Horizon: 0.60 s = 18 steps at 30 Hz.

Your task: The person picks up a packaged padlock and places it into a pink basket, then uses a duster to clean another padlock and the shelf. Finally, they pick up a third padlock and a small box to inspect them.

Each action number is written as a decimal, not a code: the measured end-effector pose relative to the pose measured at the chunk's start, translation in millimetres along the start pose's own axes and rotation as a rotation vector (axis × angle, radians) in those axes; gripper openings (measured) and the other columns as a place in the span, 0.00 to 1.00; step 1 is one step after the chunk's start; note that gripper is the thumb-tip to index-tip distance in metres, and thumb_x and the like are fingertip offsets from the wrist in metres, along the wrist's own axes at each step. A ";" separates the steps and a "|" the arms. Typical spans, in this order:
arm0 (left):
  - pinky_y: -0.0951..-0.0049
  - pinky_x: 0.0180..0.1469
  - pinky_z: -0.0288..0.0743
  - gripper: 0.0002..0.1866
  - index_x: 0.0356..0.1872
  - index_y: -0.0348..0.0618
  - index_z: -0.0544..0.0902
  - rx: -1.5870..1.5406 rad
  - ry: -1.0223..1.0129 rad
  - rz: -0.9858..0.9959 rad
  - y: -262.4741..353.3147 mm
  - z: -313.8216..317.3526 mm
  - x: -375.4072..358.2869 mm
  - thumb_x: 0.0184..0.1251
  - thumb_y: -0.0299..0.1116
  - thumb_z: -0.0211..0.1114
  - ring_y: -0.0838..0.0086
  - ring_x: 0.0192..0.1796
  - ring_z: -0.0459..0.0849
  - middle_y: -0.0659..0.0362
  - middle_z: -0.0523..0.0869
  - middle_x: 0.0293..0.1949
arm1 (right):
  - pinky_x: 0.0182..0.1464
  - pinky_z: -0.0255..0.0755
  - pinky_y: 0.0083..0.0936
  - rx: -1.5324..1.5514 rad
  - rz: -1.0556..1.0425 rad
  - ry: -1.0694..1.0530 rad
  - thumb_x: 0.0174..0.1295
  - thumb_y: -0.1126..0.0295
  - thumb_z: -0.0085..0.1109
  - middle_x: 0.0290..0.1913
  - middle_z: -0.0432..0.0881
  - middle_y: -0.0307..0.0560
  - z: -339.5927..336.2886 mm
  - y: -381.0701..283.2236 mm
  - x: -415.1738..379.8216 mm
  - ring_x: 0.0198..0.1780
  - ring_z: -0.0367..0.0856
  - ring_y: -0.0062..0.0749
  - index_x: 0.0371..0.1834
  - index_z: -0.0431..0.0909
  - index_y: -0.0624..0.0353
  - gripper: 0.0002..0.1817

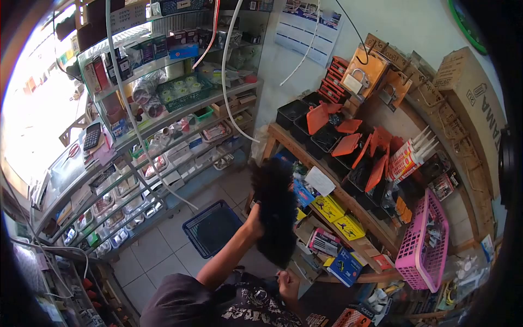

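A black fluffy feather duster (275,218) stands roughly upright in front of my body, its top blurred. At its lower end, my right hand (289,285) is closed in a fist close to my chest, around what appears to be the duster's handle. My left hand (253,222) reaches forward against the duster's left side. Its fingers go behind the black feathers, so their grip is hidden. Just beyond the duster is a wooden shelf unit (305,155) with yellow boxes (331,211) and a white paper (320,181).
Black bins with orange lids (346,146) line the shelf top, beside sealant tubes (406,162) and a pink basket (417,248). A dark blue basket (202,252) lies on the tiled floor (158,246). Glass display shelves (131,82) stand left; cables (226,65) hang in front.
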<state>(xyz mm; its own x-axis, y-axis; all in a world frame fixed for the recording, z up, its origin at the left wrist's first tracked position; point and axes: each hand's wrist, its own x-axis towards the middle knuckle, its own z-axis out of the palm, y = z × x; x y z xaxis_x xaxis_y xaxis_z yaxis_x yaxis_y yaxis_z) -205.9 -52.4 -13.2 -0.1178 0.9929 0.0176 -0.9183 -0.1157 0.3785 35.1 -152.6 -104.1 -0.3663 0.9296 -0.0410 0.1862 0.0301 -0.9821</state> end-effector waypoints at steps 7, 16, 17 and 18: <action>0.64 0.66 0.66 0.26 0.69 0.42 0.64 -0.074 -0.013 0.213 33.2 10.1 1.0 0.78 0.46 0.39 0.63 0.63 0.74 0.54 0.72 0.65 | 0.27 0.57 0.19 0.087 0.147 0.093 0.67 0.67 0.54 0.19 0.64 0.33 -10.8 9.3 -8.7 0.25 0.62 0.15 0.28 0.77 0.63 0.12; 0.62 0.68 0.62 0.35 0.69 0.45 0.64 0.007 0.030 0.105 10.7 -11.2 2.5 0.67 0.53 0.60 0.62 0.66 0.70 0.56 0.72 0.64 | 0.24 0.56 0.22 0.163 0.161 0.040 0.69 0.58 0.54 0.18 0.66 0.34 -21.6 5.3 -10.0 0.22 0.62 0.16 0.26 0.74 0.63 0.19; 0.62 0.68 0.62 0.35 0.69 0.45 0.64 0.010 0.032 0.105 5.4 -25.0 4.9 0.67 0.53 0.60 0.62 0.66 0.70 0.56 0.72 0.64 | 0.24 0.57 0.22 0.167 0.167 0.025 0.69 0.58 0.54 0.18 0.66 0.35 -22.6 5.9 -9.6 0.21 0.63 0.16 0.26 0.74 0.62 0.19; 0.62 0.65 0.66 0.30 0.67 0.47 0.66 0.029 0.130 0.086 2.1 -32.4 6.3 0.68 0.48 0.60 0.65 0.63 0.72 0.57 0.74 0.61 | 0.24 0.57 0.22 0.169 0.167 0.025 0.69 0.58 0.54 0.18 0.66 0.35 -25.0 7.3 -10.9 0.21 0.63 0.16 0.26 0.74 0.62 0.19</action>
<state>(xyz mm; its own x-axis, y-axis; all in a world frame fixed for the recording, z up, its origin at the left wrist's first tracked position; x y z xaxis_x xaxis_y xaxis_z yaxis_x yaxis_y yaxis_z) -220.8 -47.3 -42.3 -0.2455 0.9670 -0.0680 -0.8915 -0.1977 0.4077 63.2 -153.3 -106.2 -0.3200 0.9254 -0.2028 0.0858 -0.1849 -0.9790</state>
